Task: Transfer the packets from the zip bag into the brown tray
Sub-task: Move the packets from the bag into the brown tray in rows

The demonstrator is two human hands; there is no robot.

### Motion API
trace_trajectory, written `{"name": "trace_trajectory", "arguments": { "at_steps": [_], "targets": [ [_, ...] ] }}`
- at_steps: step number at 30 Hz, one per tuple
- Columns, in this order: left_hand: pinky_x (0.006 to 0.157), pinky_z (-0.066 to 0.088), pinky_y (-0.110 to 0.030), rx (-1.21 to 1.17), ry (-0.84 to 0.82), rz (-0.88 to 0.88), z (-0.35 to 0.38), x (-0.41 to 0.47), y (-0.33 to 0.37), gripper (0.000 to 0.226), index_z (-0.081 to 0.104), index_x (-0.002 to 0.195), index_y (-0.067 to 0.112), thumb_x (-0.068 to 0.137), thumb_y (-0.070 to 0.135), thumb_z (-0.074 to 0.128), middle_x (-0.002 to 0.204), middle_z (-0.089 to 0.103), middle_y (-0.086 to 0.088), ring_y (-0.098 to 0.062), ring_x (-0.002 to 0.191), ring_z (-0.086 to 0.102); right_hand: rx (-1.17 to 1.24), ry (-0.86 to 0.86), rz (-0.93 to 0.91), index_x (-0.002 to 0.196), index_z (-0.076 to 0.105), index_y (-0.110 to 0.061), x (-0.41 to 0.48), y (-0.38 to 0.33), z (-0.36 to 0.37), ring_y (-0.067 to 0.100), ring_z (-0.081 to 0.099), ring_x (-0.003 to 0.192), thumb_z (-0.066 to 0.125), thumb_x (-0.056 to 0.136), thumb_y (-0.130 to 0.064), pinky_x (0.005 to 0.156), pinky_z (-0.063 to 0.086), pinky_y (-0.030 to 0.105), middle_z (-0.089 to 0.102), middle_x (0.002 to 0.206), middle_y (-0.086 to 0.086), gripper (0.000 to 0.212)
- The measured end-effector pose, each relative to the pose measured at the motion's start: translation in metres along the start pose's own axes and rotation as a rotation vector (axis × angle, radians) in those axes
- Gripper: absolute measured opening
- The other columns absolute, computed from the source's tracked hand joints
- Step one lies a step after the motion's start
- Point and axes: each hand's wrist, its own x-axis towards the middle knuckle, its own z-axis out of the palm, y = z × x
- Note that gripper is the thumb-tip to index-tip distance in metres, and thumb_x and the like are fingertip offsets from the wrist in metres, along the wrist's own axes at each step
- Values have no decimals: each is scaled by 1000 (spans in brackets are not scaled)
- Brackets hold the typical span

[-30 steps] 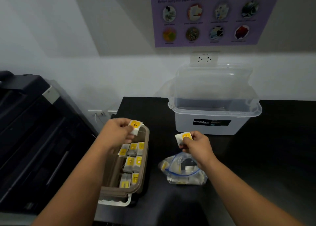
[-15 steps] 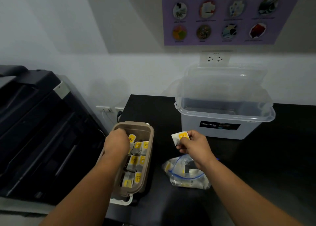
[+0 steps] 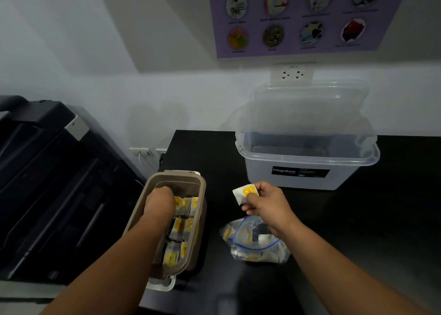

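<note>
The brown tray [image 3: 201, 195] stands at the table's left edge, with several white packets with yellow labels [image 3: 179, 228] in rows inside. My left hand [image 3: 159, 203] reaches down into the tray's far end, fingers curled on a packet [image 3: 178, 203] whose yellow label shows beside the knuckles. My right hand [image 3: 267, 205] hovers over the table between the tray and the clear box, pinching another packet [image 3: 245, 193]. Just below it lies the open zip bag [image 3: 253, 245], with more packets inside.
A clear Megabox container [image 3: 307, 169] with its lid leaning behind it stands at the back of the black table [image 3: 381, 219]. A large dark printer [image 3: 55, 183] sits left of the table. Wall sockets are behind.
My left hand has gone from above the tray's rim down into the tray with its packet. My right hand, still holding its packet, has barely moved.
</note>
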Motion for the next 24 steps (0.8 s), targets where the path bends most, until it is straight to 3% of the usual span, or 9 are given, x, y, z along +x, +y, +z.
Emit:
{"name": "trace_trajectory", "arguments": {
  "at_steps": [3,7,13,18,24],
  "targets": [
    [81,50,-33,40,33,31,6,1,3,25,66,115,-4,99,2,48,115,67,-19,-34,109,65,-3,-5,4,106,65,-15,0,1,-1,18,75,80,64,98,-6,72,59,27,74,103,11,12],
    [92,57,-37,40,22,-25,2,2,6,18,68,111,5,98,7,56,109,70,-11,-24,101,68,-1,-14,14,107,66,-15,1,1,-1,17,75,80,65,97,-6,72,59,27,74,104,11,13],
    [83,60,-36,151,66,74,6,-5,1,15,69,101,8,96,4,56,100,73,-10,-24,91,71,19,-11,9,104,66,-14,-1,1,2,15,73,75,64,98,-4,69,58,27,75,100,11,12],
    [82,57,-33,167,-45,115,4,-1,3,19,71,109,8,95,8,58,107,72,-10,-26,99,70,34,-14,0,106,66,-12,-3,3,5,16,73,74,64,97,-3,69,59,27,74,102,13,13],
    [83,59,-34,151,-76,197,5,-9,-7,21,74,99,10,84,0,63,96,74,-8,-25,91,71,61,5,-22,103,67,-13,-8,-3,11,20,73,80,63,97,0,70,59,28,74,99,13,15]
  ]
}}
